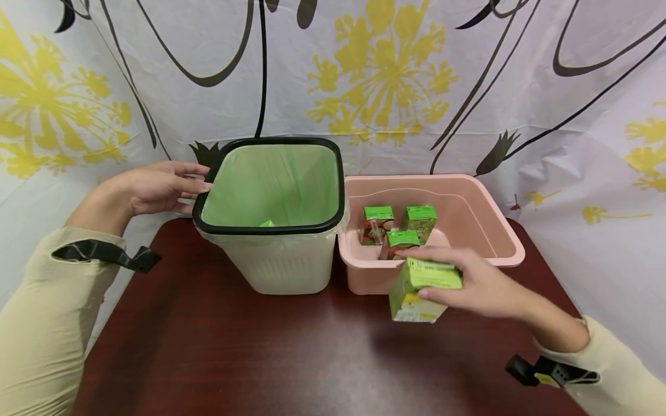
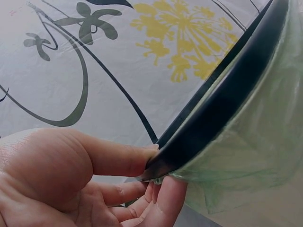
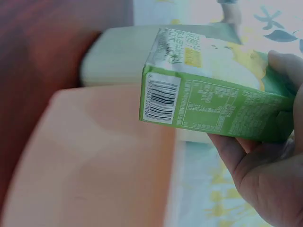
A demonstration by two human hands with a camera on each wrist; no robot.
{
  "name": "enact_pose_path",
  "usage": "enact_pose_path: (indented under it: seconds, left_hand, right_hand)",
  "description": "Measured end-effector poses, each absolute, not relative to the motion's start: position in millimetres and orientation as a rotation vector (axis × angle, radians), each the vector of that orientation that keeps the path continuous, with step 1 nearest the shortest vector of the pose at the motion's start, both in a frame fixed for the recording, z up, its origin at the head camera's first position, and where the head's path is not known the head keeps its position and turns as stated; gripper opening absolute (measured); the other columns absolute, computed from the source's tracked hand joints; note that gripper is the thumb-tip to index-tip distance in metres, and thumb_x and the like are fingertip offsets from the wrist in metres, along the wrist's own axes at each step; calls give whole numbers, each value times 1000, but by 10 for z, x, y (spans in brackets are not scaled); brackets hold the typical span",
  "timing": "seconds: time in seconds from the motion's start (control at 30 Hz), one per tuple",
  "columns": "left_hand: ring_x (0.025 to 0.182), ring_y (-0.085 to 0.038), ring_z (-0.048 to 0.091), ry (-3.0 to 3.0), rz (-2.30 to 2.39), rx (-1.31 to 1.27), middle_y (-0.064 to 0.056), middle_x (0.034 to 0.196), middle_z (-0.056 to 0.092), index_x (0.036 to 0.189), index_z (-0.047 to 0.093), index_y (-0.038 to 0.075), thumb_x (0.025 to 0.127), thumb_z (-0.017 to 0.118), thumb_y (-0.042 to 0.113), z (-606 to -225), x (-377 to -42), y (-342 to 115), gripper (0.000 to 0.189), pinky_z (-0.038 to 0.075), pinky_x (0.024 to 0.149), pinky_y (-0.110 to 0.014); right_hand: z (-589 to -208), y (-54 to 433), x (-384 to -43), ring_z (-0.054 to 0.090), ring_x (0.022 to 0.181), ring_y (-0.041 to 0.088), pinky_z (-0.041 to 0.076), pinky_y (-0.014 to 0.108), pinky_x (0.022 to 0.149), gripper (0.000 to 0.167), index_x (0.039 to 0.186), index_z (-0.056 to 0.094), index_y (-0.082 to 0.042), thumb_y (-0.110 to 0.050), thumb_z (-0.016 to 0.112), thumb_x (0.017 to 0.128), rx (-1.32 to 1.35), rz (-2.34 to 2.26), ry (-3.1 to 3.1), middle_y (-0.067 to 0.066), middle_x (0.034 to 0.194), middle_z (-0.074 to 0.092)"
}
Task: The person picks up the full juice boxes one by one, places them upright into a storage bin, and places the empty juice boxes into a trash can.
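Note:
My left hand (image 1: 163,186) pinches the black rim (image 2: 213,111) of a pale trash bin (image 1: 291,266) lined with a thin green bag, thumb on the rim and fingers below. A bit of something bright green (image 1: 267,223) shows low inside the bin. In my right hand (image 1: 481,283) is a green and white carton (image 1: 424,292), gripped at one end between thumb and fingers. The carton's barcode and printed panel face the right wrist camera. It hangs over the table just before the front wall of a pink plastic tub (image 1: 494,237).
Inside the tub stand several small green-topped juice boxes (image 1: 378,225), with straws in clear wrap on some. Bin and tub sit side by side on a dark red-brown table (image 1: 291,352). A white cloth (image 1: 291,104) with yellow flowers hangs behind.

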State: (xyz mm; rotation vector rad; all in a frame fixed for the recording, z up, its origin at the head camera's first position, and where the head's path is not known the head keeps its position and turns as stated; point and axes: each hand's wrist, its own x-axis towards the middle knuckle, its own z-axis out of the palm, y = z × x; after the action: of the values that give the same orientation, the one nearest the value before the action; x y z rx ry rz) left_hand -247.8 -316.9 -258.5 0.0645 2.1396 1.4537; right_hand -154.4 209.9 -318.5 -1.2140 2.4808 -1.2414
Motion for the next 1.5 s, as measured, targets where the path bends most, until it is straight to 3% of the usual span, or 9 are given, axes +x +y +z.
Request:
enact_pose_path:
  seconds: [0.2,0.33,0.57,0.83,1.13,1.3,1.5]
  left_hand:
    - [106,2,58,2143,1441,73,-1,133,47,162,-4,1,110,42,15,-2563,-2493,-3154,71,53,91,-29]
    - [105,2,59,2140,1442,66,6,124,53,162,-4,1,110,42,14,-2564,-2489,-3161,70,54,91,-30]
    - [104,1,60,2140,1449,62,10,119,55,161,-2,1,109,42,14,-2582,-2488,-3163,69,54,90,-31]
    - [105,2,59,2145,1422,77,10,120,54,161,-2,1,110,41,14,-2585,-2494,-3174,68,54,91,-30]
    - [105,2,58,2161,1402,70,-12,146,36,162,-4,1,111,40,16,-2577,-2489,-3184,70,53,91,-30]
    - [106,3,57,2159,1405,71,-6,141,41,162,-4,1,111,40,16,-2574,-2484,-3183,69,53,91,-30]
    - [105,0,60,2145,1443,70,10,119,56,161,1,0,110,42,14,-2572,-2492,-3163,66,54,90,-31]
  right_hand:
    - [-2624,1944,-1699,65,79,16,57,27,65,54,140,63,-11,4,74,89,-1162,-1366,2523,0,110,70]
    - [-2275,1769,-1808,66,77,18,56,25,65,47,137,66,-14,-4,74,92,-1094,-1353,2632,3,104,71]
    - [-1880,1427,-1966,63,83,23,54,26,69,42,139,65,-18,-24,71,97,-886,-1418,2665,9,112,65]
    - [-1826,946,-2227,68,91,26,57,32,78,46,143,60,-18,-30,68,99,-769,-1614,2537,10,114,68]
    - [-1884,465,-2505,63,96,19,54,32,82,51,146,57,-20,-35,69,98,-740,-1577,2544,4,121,63]
    - [-1914,337,-2612,60,105,15,52,30,89,61,152,50,-22,-43,68,98,-665,-1483,2611,2,133,58]
    - [-1955,307,-2644,50,134,13,45,31,105,81,161,30,-25,-53,67,95,-608,-1342,2656,4,155,43]
